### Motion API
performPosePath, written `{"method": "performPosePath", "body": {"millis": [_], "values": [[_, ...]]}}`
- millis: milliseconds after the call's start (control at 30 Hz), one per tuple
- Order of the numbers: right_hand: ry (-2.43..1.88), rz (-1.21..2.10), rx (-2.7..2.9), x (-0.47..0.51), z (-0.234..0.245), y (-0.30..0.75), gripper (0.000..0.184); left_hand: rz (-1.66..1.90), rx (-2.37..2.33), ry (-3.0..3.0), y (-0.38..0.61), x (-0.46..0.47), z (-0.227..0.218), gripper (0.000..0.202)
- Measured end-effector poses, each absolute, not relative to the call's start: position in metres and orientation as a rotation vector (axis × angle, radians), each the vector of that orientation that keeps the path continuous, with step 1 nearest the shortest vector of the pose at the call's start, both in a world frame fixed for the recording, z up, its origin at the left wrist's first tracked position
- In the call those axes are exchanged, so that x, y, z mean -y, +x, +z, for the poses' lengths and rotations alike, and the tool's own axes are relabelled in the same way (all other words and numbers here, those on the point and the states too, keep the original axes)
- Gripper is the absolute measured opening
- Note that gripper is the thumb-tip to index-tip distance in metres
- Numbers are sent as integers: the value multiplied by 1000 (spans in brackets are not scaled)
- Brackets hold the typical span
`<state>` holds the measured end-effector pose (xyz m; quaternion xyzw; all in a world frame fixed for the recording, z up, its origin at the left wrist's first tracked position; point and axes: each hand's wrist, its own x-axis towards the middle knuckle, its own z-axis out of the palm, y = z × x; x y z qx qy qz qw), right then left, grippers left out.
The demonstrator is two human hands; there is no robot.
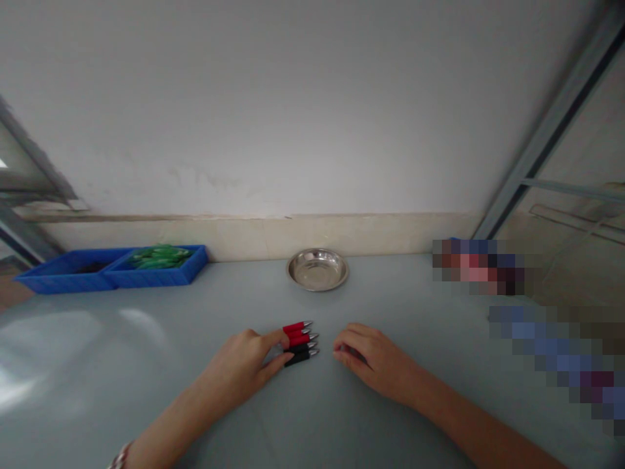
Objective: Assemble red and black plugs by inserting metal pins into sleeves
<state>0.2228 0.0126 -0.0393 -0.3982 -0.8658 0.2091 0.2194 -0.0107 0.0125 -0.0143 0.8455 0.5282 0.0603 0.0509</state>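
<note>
Red and black pens (299, 339) lie side by side on the grey table (273, 423), long axis running left to right, tips toward the right hand (374, 357). Left hand (247, 358) is nearer, pinching the bunch; right's loosely curled, can't really tell if it's gripping anything.

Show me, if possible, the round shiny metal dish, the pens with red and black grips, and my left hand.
Round shiny metal dish (318, 273): head view, on its inner bottom.
Pens with red and black grips (299, 340): head view, on a red grip.
Left hand (247, 360): head view, on its back.
</note>
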Motion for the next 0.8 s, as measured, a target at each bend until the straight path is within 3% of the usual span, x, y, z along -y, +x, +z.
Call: {"method": "performPosePath", "body": {"millis": [800], "values": [[-1148,556,2321,-12,-42,225,16,160,-1539,2569,-9,-11,-10,31]]}}
